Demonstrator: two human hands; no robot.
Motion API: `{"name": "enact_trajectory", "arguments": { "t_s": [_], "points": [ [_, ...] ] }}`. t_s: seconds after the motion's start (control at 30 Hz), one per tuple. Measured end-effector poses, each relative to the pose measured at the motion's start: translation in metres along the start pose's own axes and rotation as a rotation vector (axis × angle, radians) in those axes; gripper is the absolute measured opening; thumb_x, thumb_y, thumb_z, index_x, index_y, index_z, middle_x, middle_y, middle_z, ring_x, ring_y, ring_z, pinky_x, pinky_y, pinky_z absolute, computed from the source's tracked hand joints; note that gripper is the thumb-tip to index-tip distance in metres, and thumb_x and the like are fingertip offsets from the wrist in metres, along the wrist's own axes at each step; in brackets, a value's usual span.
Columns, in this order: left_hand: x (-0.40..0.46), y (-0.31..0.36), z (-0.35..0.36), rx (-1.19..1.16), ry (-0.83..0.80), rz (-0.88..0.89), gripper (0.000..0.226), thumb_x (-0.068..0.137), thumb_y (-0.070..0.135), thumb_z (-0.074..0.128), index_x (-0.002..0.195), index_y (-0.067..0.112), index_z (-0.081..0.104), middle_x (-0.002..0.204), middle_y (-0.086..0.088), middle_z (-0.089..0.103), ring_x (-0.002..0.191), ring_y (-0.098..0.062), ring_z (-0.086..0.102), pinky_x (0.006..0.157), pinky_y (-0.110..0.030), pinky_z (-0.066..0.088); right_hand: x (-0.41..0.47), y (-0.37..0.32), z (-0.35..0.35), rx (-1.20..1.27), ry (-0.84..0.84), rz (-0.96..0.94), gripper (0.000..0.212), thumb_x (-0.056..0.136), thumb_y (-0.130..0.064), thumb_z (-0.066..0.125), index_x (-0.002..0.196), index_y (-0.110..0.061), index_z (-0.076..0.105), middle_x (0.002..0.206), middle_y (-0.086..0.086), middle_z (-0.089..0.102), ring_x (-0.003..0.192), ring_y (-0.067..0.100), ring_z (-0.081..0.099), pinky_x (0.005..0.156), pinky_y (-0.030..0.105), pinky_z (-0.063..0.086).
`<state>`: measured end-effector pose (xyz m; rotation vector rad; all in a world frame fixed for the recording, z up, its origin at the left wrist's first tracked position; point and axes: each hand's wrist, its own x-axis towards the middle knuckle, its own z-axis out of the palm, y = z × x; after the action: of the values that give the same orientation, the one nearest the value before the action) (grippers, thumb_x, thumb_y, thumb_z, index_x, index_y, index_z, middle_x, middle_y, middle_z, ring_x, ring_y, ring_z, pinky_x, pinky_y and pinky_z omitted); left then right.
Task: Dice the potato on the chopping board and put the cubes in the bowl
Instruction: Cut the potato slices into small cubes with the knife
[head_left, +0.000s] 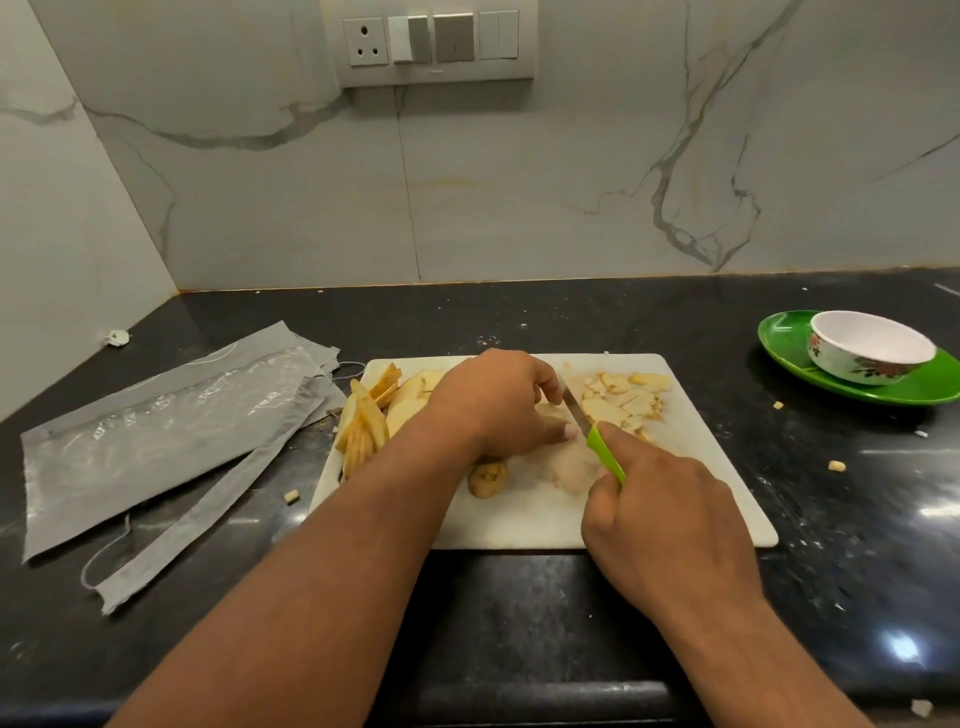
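Your left hand (498, 402) sits curled over the potato (551, 412) near the middle of the white chopping board (519, 519), fingers arched on top and thumb along the near side, so only a pale tan sliver of the piece shows under it. Your right hand (660, 512) grips the green-handled knife (592, 434), index finger laid along the handle, blade angled away from you and set right against the potato beside your left fingertips. Potato look: pale yellow flesh with brownish skin edges — a heap of thin, flat, irregular cut pieces (626, 397) lies on the board's far right part, just past the blade; long slices (371, 421) fan out at the board's left edge, some overhanging it; one rounded skin-on end piece (487, 479) lies near your left wrist. The board's centre looks wet and smeared. The white floral bowl (870, 348) stands on a green plate (935, 387) on the black counter (519, 623), well apart to the right — no cubes visible in it. A few small potato bits (836, 466) lie scattered on the counter. Grey packaging (156, 431) lies left of the board.
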<state>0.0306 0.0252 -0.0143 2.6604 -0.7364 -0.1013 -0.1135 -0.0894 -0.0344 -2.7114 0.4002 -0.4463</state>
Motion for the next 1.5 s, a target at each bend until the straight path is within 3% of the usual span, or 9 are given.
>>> {"name": "enact_trajectory", "arguments": {
  "t_s": [0.2, 0.37, 0.47, 0.6, 0.73, 0.9, 1.07, 1.3, 1.5],
  "points": [
    [0.001, 0.001, 0.001, -0.03, 0.006, -0.004, 0.017, 0.088, 0.038, 0.075, 0.105, 0.038, 0.074, 0.108, 0.016, 0.067, 0.091, -0.007, 0.061, 0.076, -0.027, 0.056, 0.001, 0.002, -0.011, 0.12, -0.034, 0.043, 0.052, 0.095, -0.031, 0.049, 0.147, -0.038, 0.046, 0.126, -0.007, 0.067, 0.106, 0.019, 0.062, 0.091, 0.034, 0.047],
    [-0.007, -0.003, -0.008, -0.076, -0.069, 0.023, 0.015, 0.086, 0.025, 0.073, 0.093, 0.037, 0.078, 0.102, 0.02, 0.065, 0.096, -0.008, 0.06, 0.077, -0.025, 0.052, 0.001, 0.004, -0.018, 0.181, -0.075, 0.07, 0.052, 0.093, -0.032, 0.051, 0.144, -0.039, 0.05, 0.131, -0.009, 0.064, 0.112, 0.019, 0.061, 0.094, 0.034, 0.048],
    [-0.012, -0.008, -0.012, -0.09, -0.099, 0.052, 0.015, 0.084, 0.024, 0.075, 0.087, 0.039, 0.077, 0.105, 0.018, 0.067, 0.1, -0.007, 0.061, 0.086, -0.033, 0.056, -0.001, 0.005, -0.019, 0.151, -0.088, 0.042, 0.052, 0.093, -0.034, 0.049, 0.145, -0.041, 0.048, 0.128, -0.009, 0.066, 0.11, 0.02, 0.062, 0.092, 0.034, 0.048],
    [-0.015, -0.006, -0.02, -0.055, -0.041, 0.026, 0.021, 0.081, 0.039, 0.085, 0.1, 0.041, 0.074, 0.115, 0.018, 0.063, 0.102, -0.006, 0.059, 0.084, -0.029, 0.054, -0.003, 0.007, -0.017, 0.141, -0.079, 0.01, 0.052, 0.095, -0.032, 0.048, 0.146, -0.04, 0.047, 0.128, -0.009, 0.066, 0.108, 0.019, 0.062, 0.092, 0.033, 0.048],
    [-0.011, -0.003, -0.024, 0.124, -0.101, -0.127, 0.055, 0.075, 0.059, 0.085, 0.119, 0.03, 0.07, 0.109, 0.008, 0.067, 0.095, -0.014, 0.062, 0.075, -0.024, 0.05, -0.003, 0.009, -0.014, 0.156, -0.069, 0.004, 0.052, 0.095, -0.033, 0.048, 0.146, -0.039, 0.046, 0.129, -0.01, 0.065, 0.108, 0.017, 0.062, 0.094, 0.033, 0.048],
    [-0.01, 0.002, -0.018, 0.061, -0.098, -0.105, 0.046, 0.086, 0.045, 0.081, 0.126, 0.025, 0.071, 0.1, 0.008, 0.066, 0.09, -0.014, 0.063, 0.071, -0.022, 0.047, -0.003, 0.009, -0.012, 0.15, -0.081, -0.004, 0.053, 0.095, -0.036, 0.046, 0.147, -0.039, 0.045, 0.132, -0.012, 0.064, 0.111, 0.016, 0.062, 0.096, 0.034, 0.049],
    [-0.011, -0.002, -0.019, -0.021, -0.112, -0.052, 0.046, 0.087, 0.037, 0.082, 0.131, 0.026, 0.071, 0.117, 0.007, 0.072, 0.098, -0.012, 0.065, 0.08, -0.02, 0.051, -0.001, 0.007, -0.01, 0.044, -0.098, -0.052, 0.052, 0.098, -0.036, 0.04, 0.15, -0.039, 0.04, 0.121, -0.008, 0.067, 0.104, 0.016, 0.062, 0.088, 0.035, 0.047],
    [-0.008, -0.003, -0.015, -0.117, -0.055, -0.089, 0.04, 0.08, 0.037, 0.088, 0.116, 0.022, 0.079, 0.107, 0.007, 0.076, 0.088, -0.009, 0.067, 0.079, -0.023, 0.057, -0.005, 0.002, -0.007, -0.046, -0.11, -0.089, 0.055, 0.099, -0.036, 0.034, 0.154, -0.036, 0.032, 0.101, -0.006, 0.067, 0.077, 0.014, 0.048, 0.068, 0.031, 0.035],
    [-0.002, -0.001, -0.011, -0.183, -0.062, -0.172, 0.035, 0.08, 0.032, 0.088, 0.111, 0.019, 0.081, 0.103, 0.003, 0.078, 0.088, -0.013, 0.069, 0.082, -0.026, 0.059, -0.009, -0.008, -0.006, -0.114, -0.168, -0.094, 0.06, 0.099, -0.034, 0.033, 0.157, -0.033, 0.018, 0.092, -0.005, 0.05, 0.081, 0.012, 0.052, 0.066, 0.029, 0.039]
  ]
}}
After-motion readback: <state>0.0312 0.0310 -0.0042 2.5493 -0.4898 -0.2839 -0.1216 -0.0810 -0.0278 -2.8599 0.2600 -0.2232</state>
